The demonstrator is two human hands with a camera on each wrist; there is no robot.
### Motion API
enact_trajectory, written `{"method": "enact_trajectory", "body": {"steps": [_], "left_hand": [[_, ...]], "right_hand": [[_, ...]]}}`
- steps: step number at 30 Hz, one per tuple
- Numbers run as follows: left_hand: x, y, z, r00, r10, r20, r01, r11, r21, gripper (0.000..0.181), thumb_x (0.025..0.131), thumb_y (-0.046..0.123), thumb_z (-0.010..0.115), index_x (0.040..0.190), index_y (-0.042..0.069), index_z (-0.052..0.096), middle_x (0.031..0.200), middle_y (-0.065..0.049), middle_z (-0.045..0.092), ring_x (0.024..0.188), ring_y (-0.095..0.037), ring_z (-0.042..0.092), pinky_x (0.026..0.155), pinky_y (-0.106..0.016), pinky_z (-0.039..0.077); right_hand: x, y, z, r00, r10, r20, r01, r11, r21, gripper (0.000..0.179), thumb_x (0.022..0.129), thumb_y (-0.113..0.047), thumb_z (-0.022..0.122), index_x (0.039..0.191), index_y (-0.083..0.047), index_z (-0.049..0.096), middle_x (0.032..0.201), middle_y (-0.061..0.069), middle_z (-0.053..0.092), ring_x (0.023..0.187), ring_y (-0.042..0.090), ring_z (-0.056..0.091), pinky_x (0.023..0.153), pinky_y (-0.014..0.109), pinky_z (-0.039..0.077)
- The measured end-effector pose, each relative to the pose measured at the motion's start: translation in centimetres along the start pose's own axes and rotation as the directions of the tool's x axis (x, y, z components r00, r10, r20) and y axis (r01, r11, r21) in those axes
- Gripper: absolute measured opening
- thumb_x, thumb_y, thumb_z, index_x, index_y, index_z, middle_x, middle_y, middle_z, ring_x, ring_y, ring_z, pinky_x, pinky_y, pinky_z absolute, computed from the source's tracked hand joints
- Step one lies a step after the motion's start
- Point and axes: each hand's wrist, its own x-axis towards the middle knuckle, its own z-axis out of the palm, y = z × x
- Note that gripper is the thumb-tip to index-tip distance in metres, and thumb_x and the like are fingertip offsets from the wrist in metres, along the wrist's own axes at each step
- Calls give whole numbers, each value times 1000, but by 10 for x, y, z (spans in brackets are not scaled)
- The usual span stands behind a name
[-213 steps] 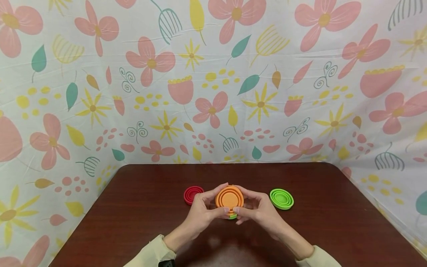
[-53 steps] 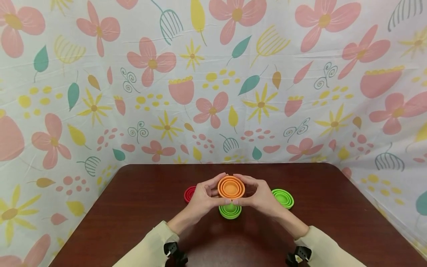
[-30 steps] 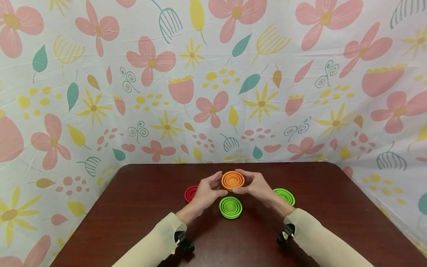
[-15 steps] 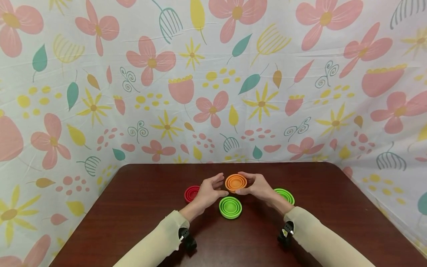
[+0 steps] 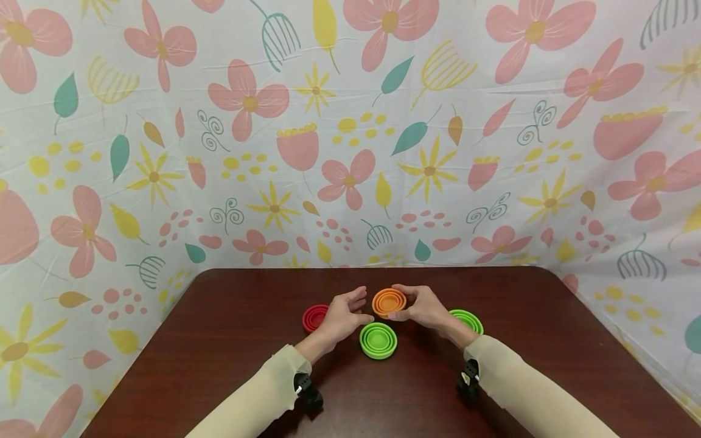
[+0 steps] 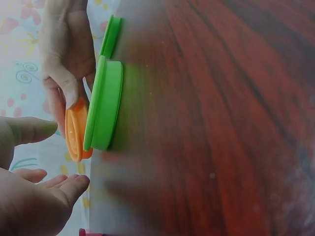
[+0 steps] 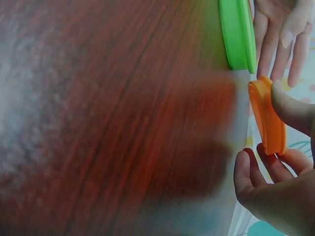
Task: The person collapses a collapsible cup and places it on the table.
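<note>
right hand (image 5: 424,307): pinches the orange collapsed silicone ring cup (image 5: 389,302) by its rim; thumb on the near edge, fingers curled round the far side. Right wrist view shows the thumb tip on the rim and the fingers (image 7: 266,167) under it.
orange cup location: back centre of the dark red-brown wooden table (image 5: 230,365), just behind the nearer green cup. Head view cannot settle whether it sits on the wood or is held just off it; the wrist views are blurred there.
left hand (image 5: 342,316): fingers spread and relaxed, gripping nothing. Fingertips close to the orange cup's left side; cannot tell if they touch. In the left wrist view the palm (image 6: 29,206) is cut off by the frame edge.
green flat collapsed silicone cup, near one (image 5: 378,340): flat on the table between the two wrists, apart from both hands.
second green collapsed cup (image 5: 467,320): right of the right hand, partly hidden behind the wrist.
red collapsed silicone cup (image 5: 314,317): left of the left hand, right edge covered by that hand; only a sliver in the left wrist view.
backdrop: floral printed cloth (image 5: 350,134) behind and beside the table.
sleeves: pale beige, a black strap mount at each wrist (image 5: 306,392); detail too small to make out.
</note>
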Motion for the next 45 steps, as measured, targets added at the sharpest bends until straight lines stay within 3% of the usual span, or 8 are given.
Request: {"method": "enact_trajectory", "body": {"steps": [13, 23, 31, 39, 45], "left_hand": [[-3, 1, 0, 1000, -10, 10, 10, 1000, -16, 77, 92, -3, 77, 160, -1, 40, 162, -23, 41, 145, -39, 46, 116, -53, 42], [5, 2, -1, 1000, -27, -15, 27, 1000, 9, 76, 91, 0, 79, 159, 1, 44, 160, -22, 44, 144, -37, 48, 115, -52, 43], [3, 4, -2, 1000, -30, -3, 30, 1000, 1, 77, 91, -2, 79, 159, 0, 43, 161, -21, 44, 145, -37, 46, 116, -52, 42], [3, 6, -2, 1000, -28, -4, 28, 999, 19, 75, 91, -2, 79, 158, 1, 46, 160, -21, 45, 144, -36, 48, 116, -51, 42], [5, 4, 0, 1000, -5, 8, 4, 999, 32, 75, 91, -3, 78, 157, -3, 43, 160, -23, 45, 144, -38, 48, 116, -51, 43]], "right_hand": [[9, 0, 4, 1000, 25, 14, -25, 999, -43, 77, 81, -11, 93, 146, 6, 57, 138, 21, 66, 115, 29, 67, 104, 51, 53], [13, -3, 3, 999, 33, 38, -30, 997, -68, 77, 80, -12, 93, 146, 6, 57, 132, 19, 69, 116, 30, 67, 105, 52, 52], [17, -3, -2, 994, -33, 107, 45, 993, -110, 80, 80, -9, 93, 146, 11, 54, 131, 23, 69, 116, 35, 67, 100, 50, 56], [20, -1, -5, 990, -24, 138, 42, 991, -129, 80, 79, -8, 93, 146, 12, 54, 131, 22, 69, 117, 33, 67, 105, 52, 53], [21, -1, -7, 980, -68, 186, 94, 986, -138, 79, 76, -4, 93, 143, 15, 55, 131, 26, 68, 116, 35, 67, 103, 54, 53]]}}
